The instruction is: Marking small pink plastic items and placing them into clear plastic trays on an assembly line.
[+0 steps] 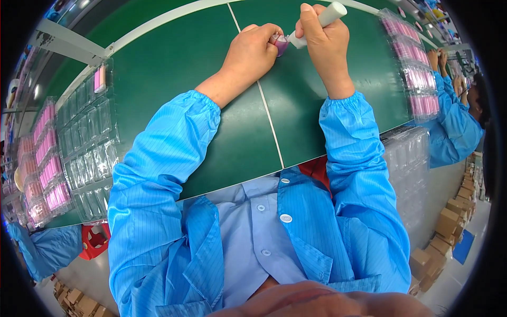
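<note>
Over the far middle of the green table [232, 142], my left hand [253, 46] is closed round a small purple, rounded piece [281, 46]; the fingers cover part of it. My right hand [323, 45] grips a thick white tube-shaped bottle [331, 14], tilted so that its narrow tip points down and left. The tip is right beside the purple piece; whether they touch I cannot tell. Both forearms reach up in blue sleeves with gathered cuffs.
A clear compartment tray [87, 142] lies at the left, with one pink piece [100, 79] in its far corner. Trays of pink pieces [50, 158] stand beyond it; more pink-filled trays [412, 58] line the right edge. Co-workers in blue sit on both sides.
</note>
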`<state>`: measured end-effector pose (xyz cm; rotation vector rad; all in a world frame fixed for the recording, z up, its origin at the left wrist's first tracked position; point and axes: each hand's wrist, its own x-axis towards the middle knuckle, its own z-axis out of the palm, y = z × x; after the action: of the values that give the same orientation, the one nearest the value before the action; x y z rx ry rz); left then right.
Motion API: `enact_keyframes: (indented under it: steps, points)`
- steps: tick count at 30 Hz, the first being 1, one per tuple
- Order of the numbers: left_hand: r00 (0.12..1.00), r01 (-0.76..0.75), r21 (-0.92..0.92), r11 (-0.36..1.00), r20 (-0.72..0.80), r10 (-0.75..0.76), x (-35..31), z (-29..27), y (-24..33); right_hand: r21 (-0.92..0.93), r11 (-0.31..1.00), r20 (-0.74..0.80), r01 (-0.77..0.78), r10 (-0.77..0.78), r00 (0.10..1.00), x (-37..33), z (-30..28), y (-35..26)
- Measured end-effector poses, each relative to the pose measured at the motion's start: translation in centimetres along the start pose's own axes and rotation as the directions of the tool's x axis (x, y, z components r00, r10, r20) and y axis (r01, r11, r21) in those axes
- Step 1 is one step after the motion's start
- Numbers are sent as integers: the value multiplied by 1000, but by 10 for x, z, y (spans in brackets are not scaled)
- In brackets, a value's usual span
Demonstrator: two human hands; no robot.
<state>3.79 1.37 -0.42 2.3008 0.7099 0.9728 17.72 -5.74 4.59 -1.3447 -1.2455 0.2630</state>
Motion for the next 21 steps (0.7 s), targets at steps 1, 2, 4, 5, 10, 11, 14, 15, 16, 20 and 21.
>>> enact_keyframes:
  steps: [1,2,4,5,10,11,14,15,16,20,21]
  points:
    - [997,54,-36,998,52,-52,1,-2,1,0,1000,-1,2,-2,1000,0,-1,0]
    - [989,109,-70,992,105,-102,1,-4,2,-26,999,-1,-32,32,999,0,-2,1]
    - [974,153,-144,978,192,-124,0,-11,0,-52,997,-5,-63,62,998,0,-3,-2]
    - [950,204,-213,956,281,-140,-1,-15,-2,-46,997,-8,-66,66,998,0,-2,-5]
    - [961,188,-207,960,240,-136,-3,-13,-7,82,993,-57,-90,95,994,1,-15,-6]
    - [960,204,-157,966,227,-166,-4,-12,-3,188,981,-66,-46,59,996,1,-19,-12]
    - [972,149,-66,987,191,-134,-5,-9,4,203,979,-49,5,5,999,-5,-18,-12]
    - [971,151,-67,986,194,-136,-6,-9,5,114,993,-17,18,-16,1000,-8,-17,-10]
    - [972,144,-37,989,194,-135,-6,-9,6,114,993,-17,16,-14,1000,-8,-15,-9]
    - [974,125,8,992,188,-124,-5,-9,7,14,999,24,43,-43,999,-9,-14,-5]
    - [974,127,7,992,190,-126,-6,-7,6,-8,1000,36,28,-28,999,-9,-14,-5]
